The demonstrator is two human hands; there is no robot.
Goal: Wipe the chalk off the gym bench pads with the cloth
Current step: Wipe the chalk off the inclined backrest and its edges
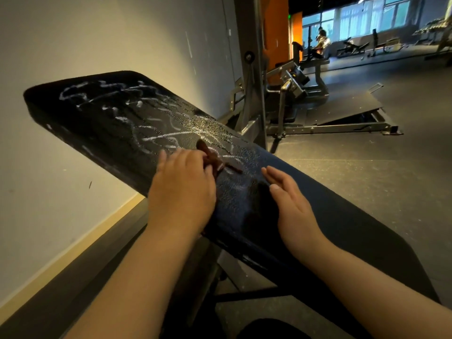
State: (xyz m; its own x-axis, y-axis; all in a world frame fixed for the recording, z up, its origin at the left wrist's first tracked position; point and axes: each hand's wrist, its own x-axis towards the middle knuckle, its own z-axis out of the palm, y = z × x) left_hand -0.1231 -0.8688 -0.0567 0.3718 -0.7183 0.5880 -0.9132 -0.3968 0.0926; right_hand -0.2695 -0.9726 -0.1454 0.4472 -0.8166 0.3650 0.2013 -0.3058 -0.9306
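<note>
The left hand (pixel 182 184) lies knuckles-up on the bench pad (pixel 330 216), its fingers curled round a bunched brown cloth (pixel 212 159) that it presses down on the black surface. A tail of the cloth sticks out beyond the fingertips. The right hand (pixel 291 199) holds nothing. Its fingers are straight and close together, and it stands edge-on at the pad's right half, just beside the cloth hand. Whether it touches the pad or hangs a little above it I cannot tell. The pad under and near the two hands looks mostly dark, with only a fine pale haze and a few thin strokes around the cloth. The heavy chalk (pixel 117 104), white scribbles and loops, lies beyond the hands and covers the pad up to its rounded far-left end. The pad's long axis runs from near right, by the body, up and away to far left, so the unwiped stretch lies straight ahead of the cloth along that line. The left hand is nearer to it and already carries the cloth. The next strokes most likely need a reach outward and leftward along the pad, with the right hand free to steady it. A pale wall (pixel 73 33) stands left of the pad and a grey machine frame (pixel 293 94) stands past it to the right.
</note>
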